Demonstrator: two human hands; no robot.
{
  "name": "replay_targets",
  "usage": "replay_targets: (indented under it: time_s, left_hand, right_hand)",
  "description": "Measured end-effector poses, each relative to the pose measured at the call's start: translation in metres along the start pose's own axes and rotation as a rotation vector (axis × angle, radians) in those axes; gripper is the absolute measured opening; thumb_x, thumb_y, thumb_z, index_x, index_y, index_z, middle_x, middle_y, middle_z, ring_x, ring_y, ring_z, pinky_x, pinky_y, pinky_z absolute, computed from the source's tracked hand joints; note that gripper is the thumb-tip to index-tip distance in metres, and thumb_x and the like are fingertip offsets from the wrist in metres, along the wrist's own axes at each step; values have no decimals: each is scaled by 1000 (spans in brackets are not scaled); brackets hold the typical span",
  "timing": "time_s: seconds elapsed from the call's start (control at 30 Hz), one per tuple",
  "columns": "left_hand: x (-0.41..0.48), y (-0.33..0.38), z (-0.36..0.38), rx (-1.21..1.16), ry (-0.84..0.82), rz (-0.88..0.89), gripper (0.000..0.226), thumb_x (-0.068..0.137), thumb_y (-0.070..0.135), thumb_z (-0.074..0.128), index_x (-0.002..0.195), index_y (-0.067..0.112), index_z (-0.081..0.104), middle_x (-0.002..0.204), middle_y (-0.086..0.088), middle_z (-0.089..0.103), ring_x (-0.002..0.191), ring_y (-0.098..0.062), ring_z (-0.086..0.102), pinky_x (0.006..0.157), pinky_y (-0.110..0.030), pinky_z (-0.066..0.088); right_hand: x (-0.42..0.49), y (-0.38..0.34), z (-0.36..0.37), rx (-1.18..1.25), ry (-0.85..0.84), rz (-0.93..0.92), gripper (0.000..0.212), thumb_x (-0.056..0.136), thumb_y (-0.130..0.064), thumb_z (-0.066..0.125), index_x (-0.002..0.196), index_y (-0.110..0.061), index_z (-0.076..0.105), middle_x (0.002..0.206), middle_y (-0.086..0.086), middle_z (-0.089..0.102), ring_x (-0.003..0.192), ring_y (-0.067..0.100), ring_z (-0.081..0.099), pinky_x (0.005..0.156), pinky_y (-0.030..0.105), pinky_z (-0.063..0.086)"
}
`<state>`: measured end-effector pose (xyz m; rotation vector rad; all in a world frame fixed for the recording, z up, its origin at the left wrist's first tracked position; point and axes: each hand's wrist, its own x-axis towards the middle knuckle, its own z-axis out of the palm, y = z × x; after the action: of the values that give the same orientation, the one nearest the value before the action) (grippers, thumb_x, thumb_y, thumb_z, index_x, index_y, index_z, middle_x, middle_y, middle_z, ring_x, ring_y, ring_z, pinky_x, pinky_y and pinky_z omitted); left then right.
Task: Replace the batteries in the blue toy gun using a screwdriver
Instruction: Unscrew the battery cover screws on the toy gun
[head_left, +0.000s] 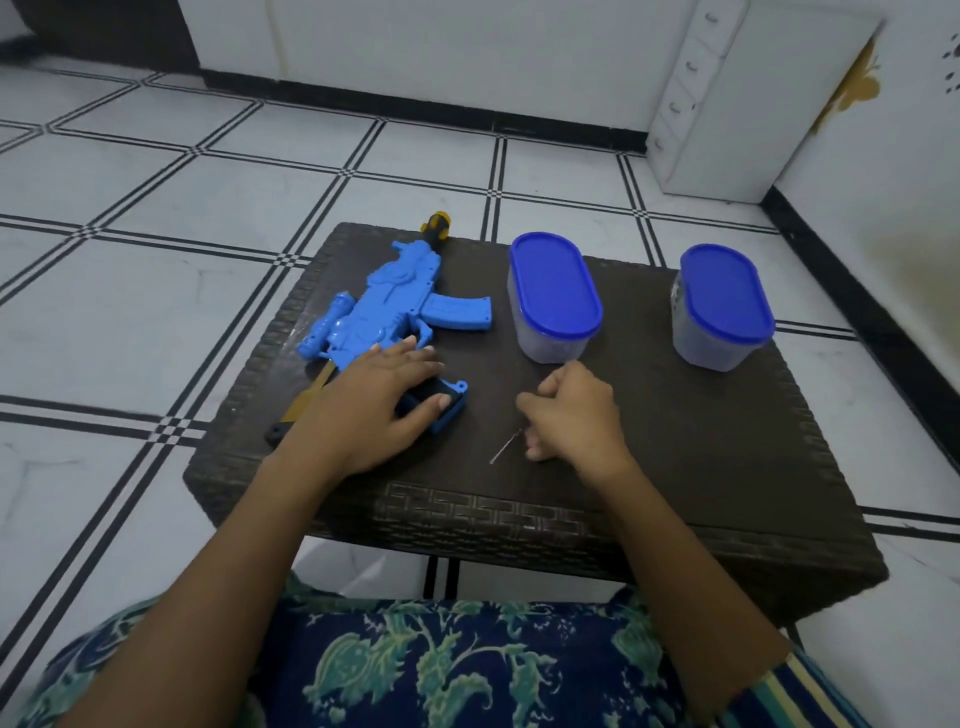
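Note:
The blue toy gun (384, 306) lies on its side along the left part of a dark woven table (675, 447), its yellow-and-black muzzle pointing away from me. My left hand (363, 410) lies flat on the rear of the gun, fingers straight, with the thumb on the blue grip (449, 410). My right hand (571, 415) is curled in a fist just right of the grip. It holds a thin screwdriver (501, 451), whose metal shaft sticks out toward the lower left, tip close to the tabletop. The handle is hidden in the fist.
Two translucent containers with blue lids stand on the far half of the table, one in the middle (553, 291) and one at the right (724, 301). White tiled floor surrounds the table. My patterned lap is below the near edge.

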<state>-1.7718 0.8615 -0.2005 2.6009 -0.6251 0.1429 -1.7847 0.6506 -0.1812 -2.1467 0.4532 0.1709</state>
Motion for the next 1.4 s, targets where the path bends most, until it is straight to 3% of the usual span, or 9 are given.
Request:
replay_targets:
  time_s: [0.2, 0.37, 0.5, 0.67, 0.9, 1.0, 1.2, 1.3, 1.4]
  left_hand:
    - [1, 3, -5, 3, -29, -5, 53, 88, 48, 56, 136, 25, 50, 148, 7, 40, 141, -8, 23, 114, -30, 18]
    - [-4, 0, -8, 28, -89, -39, 64, 81, 62, 53, 136, 29, 49, 149, 10, 38, 140, -7, 28, 113, -37, 29]
    - [-19, -4, -5, 34, 2, -44, 55, 86, 56, 53, 134, 27, 51, 147, 11, 40, 137, -7, 32, 112, -37, 31]
    - [-17, 0, 2, 62, 54, -13, 59, 87, 57, 51, 136, 24, 50, 148, 8, 40, 139, -8, 29, 116, -32, 20]
    - [-19, -3, 6, 64, 66, -8, 71, 82, 69, 35, 137, 26, 48, 148, 11, 38, 140, -4, 26, 116, -29, 16]
    - [-20, -3, 7, 83, 87, -15, 70, 83, 69, 34, 137, 27, 48, 148, 12, 38, 140, -2, 25, 116, -28, 15]
    - [-18, -2, 9, 69, 121, -34, 71, 81, 70, 37, 134, 25, 53, 146, 9, 42, 138, -4, 29, 114, -29, 19]
    - [-18, 0, 10, 75, 125, -42, 73, 79, 71, 36, 133, 24, 54, 146, 9, 43, 138, -5, 31, 114, -29, 19]
    - [-19, 0, 11, 68, 115, -41, 74, 79, 72, 36, 134, 25, 52, 146, 9, 42, 139, -4, 29, 115, -29, 17]
  right_hand:
    - [-23, -25, -14, 517, -365, 98, 50, 90, -4, 62, 130, -14, 34, 76, 20, 65, 45, 12, 55, 40, 21, 44]
    - [-16, -30, -14, 844, -197, -143, 40, 93, -3, 61, 130, 1, 44, 81, 23, 68, 53, 18, 64, 54, 28, 58]
    - [-2, -36, 0, 756, 27, -399, 41, 91, 2, 61, 125, -13, 46, 80, 27, 66, 56, 23, 67, 59, 35, 61]
    - [3, -33, 20, 437, 72, -733, 48, 91, -3, 63, 134, -19, 47, 74, 20, 62, 64, 34, 67, 60, 28, 59]
    - [6, -37, 19, 387, 67, -785, 49, 91, -4, 64, 134, -21, 48, 73, 22, 61, 64, 36, 66, 58, 21, 57]
    - [4, -40, 20, 292, 77, -849, 48, 91, -7, 64, 134, -24, 48, 69, 22, 58, 58, 35, 63, 56, 38, 58]
    - [0, -40, 22, 306, 64, -924, 48, 88, -25, 72, 132, -29, 54, 81, -13, 60, 72, 18, 64, 56, 45, 58]
    - [3, -40, 24, 317, 185, -1014, 42, 87, -25, 73, 127, -21, 60, 88, 0, 58, 69, 26, 57, 52, 45, 55]
    - [5, -40, 25, 291, 251, -1032, 39, 89, -16, 71, 126, -14, 62, 86, 2, 55, 59, 15, 49, 52, 42, 55]
